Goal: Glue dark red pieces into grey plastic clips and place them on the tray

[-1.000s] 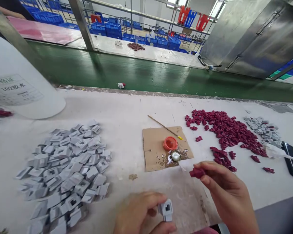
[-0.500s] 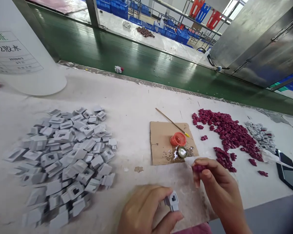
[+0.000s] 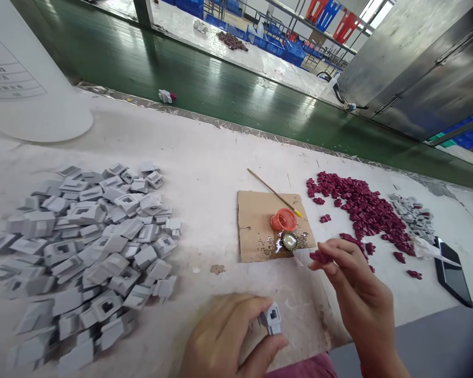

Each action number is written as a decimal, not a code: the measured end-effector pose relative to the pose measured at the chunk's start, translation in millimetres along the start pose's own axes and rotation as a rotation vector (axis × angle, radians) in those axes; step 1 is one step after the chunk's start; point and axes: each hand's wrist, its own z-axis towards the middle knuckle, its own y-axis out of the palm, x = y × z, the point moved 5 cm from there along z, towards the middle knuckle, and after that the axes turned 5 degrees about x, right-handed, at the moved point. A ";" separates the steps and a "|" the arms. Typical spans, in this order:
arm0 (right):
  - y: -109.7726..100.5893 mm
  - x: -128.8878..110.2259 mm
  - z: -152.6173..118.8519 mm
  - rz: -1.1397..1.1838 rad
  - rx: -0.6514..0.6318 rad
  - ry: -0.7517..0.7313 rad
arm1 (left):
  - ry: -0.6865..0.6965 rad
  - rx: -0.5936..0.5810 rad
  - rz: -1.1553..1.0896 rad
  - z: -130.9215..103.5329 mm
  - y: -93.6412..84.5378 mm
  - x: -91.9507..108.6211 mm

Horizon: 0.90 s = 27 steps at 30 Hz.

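Near the front edge of the table, my left hand (image 3: 230, 336) holds a small grey plastic part (image 3: 273, 318) between thumb and fingers, its square hole facing up. My right hand (image 3: 357, 286) pinches a small dark-red part (image 3: 321, 258) just off the near right corner of a cardboard piece (image 3: 252, 210). On that cardboard stand a red cup (image 3: 283, 220) and a bottle cap (image 3: 289, 241) with wet, shiny liquid around it. A thin stick (image 3: 274, 192) with a yellow tip lies across the cardboard's far edge.
Left lies a big heap of grey parts (image 3: 102, 236); right, a dark-red heap (image 3: 358, 205), a smaller grey heap (image 3: 413, 215) and a phone (image 3: 453, 275). A white jug (image 3: 35, 100) stands far left. Beyond runs a green conveyor belt (image 3: 220, 79) carrying a grey-and-red piece (image 3: 166, 96).
My right hand has lifted and turned the dark-red part, which now shows more clearly. The grey-and-red piece on the belt has shifted left. The whole view has moved slightly.
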 end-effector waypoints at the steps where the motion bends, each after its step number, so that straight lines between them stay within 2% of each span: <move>1: 0.8 -1.6 2.6 -0.066 -0.012 -0.054 | -0.003 0.009 0.008 -0.7 0.2 -0.5; 3: 3.3 -2.8 8.1 -0.166 -0.033 -0.121 | 0.012 0.016 0.024 -2.4 0.7 -1.2; 7: 8.7 -4.2 19.0 -0.225 -0.063 -0.170 | 0.036 0.019 0.065 -5.5 1.1 -4.8; 11: 16.5 -12.9 24.3 -0.323 -0.130 -0.336 | 0.024 0.049 0.154 -7.1 1.0 -4.5; 15: 17.9 -11.5 24.3 -0.358 -0.123 -0.374 | -0.050 0.117 0.215 -8.7 1.2 -0.2; 17: 18.1 -10.5 23.4 -0.386 -0.116 -0.402 | -0.043 0.131 0.205 -9.5 2.8 2.7; 27: 23.7 -10.7 24.2 -0.416 -0.180 -0.459 | -0.025 0.124 0.135 -10.8 6.2 0.6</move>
